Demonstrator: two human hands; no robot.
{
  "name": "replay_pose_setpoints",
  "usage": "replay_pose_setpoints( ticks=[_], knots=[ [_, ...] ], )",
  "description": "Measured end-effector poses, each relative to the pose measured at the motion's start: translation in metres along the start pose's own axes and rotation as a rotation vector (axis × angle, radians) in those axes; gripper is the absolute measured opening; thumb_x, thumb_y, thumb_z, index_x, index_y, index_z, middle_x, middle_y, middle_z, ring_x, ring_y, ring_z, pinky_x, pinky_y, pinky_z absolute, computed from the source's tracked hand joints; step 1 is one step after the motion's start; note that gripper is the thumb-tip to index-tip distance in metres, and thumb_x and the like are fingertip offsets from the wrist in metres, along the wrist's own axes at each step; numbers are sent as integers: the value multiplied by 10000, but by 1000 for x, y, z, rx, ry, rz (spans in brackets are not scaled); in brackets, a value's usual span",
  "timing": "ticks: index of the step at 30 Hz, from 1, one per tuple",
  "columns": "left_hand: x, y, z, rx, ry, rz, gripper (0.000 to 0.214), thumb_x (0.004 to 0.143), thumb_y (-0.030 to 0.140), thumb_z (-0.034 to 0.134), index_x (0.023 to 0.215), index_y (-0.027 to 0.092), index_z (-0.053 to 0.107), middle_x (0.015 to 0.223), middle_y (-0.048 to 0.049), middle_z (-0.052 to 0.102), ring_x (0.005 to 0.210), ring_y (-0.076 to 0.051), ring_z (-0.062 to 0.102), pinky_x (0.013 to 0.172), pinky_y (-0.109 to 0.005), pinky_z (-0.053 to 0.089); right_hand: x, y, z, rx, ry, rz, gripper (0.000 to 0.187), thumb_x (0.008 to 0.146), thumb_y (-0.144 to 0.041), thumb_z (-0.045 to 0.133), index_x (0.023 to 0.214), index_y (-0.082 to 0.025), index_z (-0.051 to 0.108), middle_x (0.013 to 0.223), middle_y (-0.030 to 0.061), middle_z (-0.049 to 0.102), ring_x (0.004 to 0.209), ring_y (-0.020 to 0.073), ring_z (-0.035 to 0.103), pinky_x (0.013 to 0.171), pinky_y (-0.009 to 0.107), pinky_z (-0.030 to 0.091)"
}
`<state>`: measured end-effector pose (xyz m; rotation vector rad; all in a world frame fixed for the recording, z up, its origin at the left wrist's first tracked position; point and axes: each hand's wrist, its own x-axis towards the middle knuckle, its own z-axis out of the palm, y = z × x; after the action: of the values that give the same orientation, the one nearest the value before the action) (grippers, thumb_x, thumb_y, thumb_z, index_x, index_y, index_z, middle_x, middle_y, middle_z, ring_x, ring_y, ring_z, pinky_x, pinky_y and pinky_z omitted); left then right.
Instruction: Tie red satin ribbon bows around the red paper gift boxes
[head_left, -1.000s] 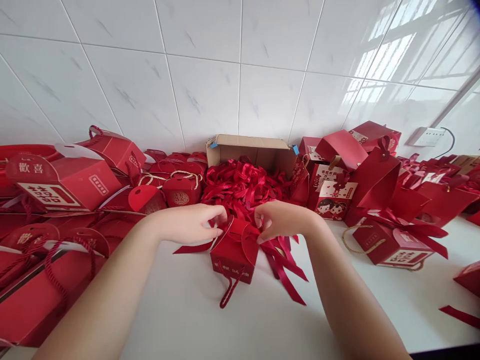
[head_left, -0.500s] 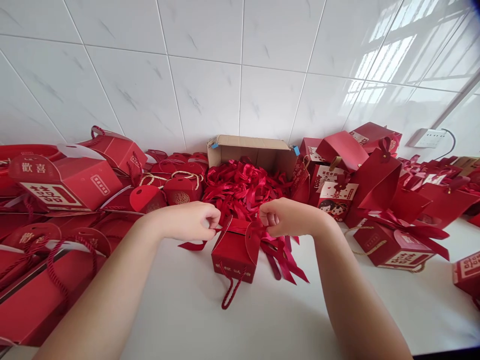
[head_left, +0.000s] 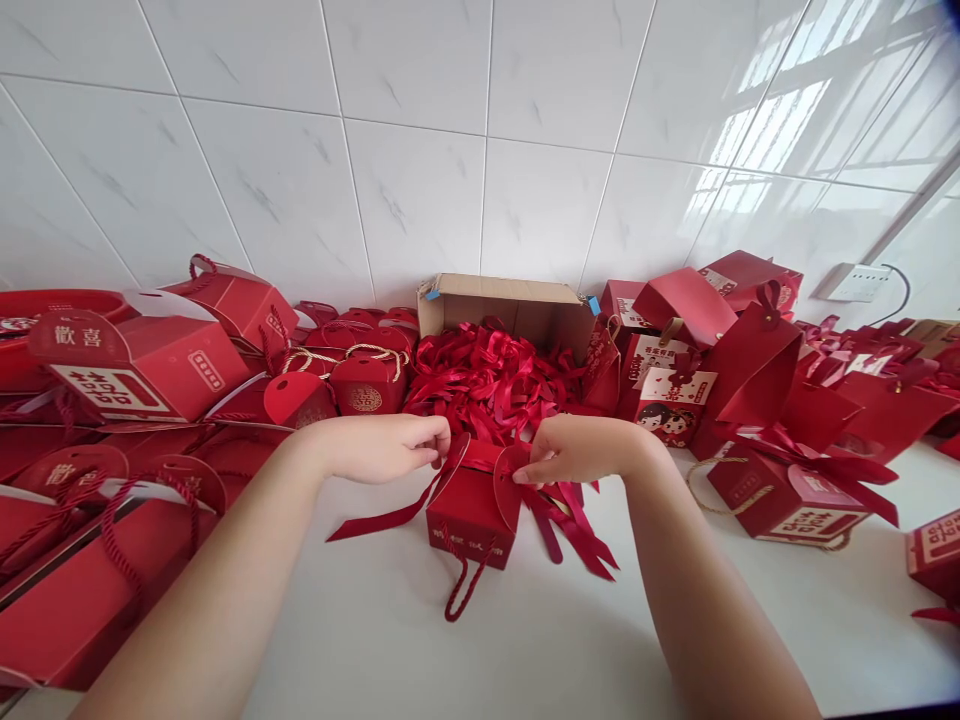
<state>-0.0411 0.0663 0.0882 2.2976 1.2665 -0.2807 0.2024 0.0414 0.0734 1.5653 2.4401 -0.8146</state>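
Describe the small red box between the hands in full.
The box is small, red and looks like card, with gold print on its front. It stands upright on the white counter, rounded top flaps raised. A red cord handle hangs from its front onto the counter. A red ribbon crosses its top; the left hand and right hand each pinch it there.

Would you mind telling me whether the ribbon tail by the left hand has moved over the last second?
Yes. The ribbon tail now reaches further left and nearer the person, away from the cardboard box.
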Motion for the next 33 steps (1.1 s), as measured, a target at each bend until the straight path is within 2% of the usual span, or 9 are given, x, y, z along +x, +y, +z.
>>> replay_pose_setpoints(
  ticks=[4,6,8,13,18,23,27,30,33],
  knots=[
    [3,4,3,30,10,11,224,855,440,432,859,239,530,895,-9,637,719,-170,529,590,-256,370,5,-1,2,2,-3,-2,470,815,-471,542,480,-188,374,478,-35,341,404,82,269,412,275,231],
    [6,4,6,35,5,21,214,844,435,452,822,234,525,856,-8,630,677,-159,509,552,-253,348,8,-2,2,14,18,-5,455,806,-455,554,487,-188,371,482,-36,338,414,81,269,424,274,227],
    [9,3,8,37,1,7,217,833,447,472,813,237,521,811,-3,621,636,-153,490,516,-252,325,10,-1,2,22,43,-17,415,800,-440,563,507,-186,417,499,-31,375,437,88,305,443,271,245],
    [13,-2,7,15,-20,30,220,812,451,516,801,233,542,691,13,556,557,-133,418,465,-243,279,14,6,1,48,36,-122,247,784,-359,596,615,-179,582,624,-3,559,589,123,500,549,254,352],
    [8,-7,2,-21,2,53,223,820,434,521,815,226,601,667,12,537,546,-121,404,466,-231,284,14,16,0,133,23,-199,137,732,-292,651,708,-174,585,738,1,626,686,130,567,597,227,402],
    [5,-7,-1,-67,39,65,230,820,439,534,844,230,626,706,16,555,592,-118,438,509,-210,340,16,18,-2,265,-19,-264,184,722,-293,697,757,-176,560,663,-40,554,588,91,493,527,206,367],
    [5,-3,0,-96,59,68,285,820,484,530,774,213,604,730,8,593,610,-120,469,519,-206,360,17,17,-1,295,-83,-301,279,770,-431,680,794,-164,603,625,-46,501,543,77,422,480,205,315],
    [6,1,1,-106,63,53,296,816,502,533,778,215,596,723,8,611,603,-121,484,513,-206,361,18,15,1,277,-42,-295,351,854,-489,559,753,-156,600,624,-39,472,537,74,385,490,212,312],
    [7,3,2,-90,97,38,303,806,512,540,779,217,602,670,14,574,549,-114,435,468,-214,313,19,11,2,254,1,-272,349,870,-469,533,731,-154,589,607,-42,449,525,73,360,482,216,298]
  ],
)
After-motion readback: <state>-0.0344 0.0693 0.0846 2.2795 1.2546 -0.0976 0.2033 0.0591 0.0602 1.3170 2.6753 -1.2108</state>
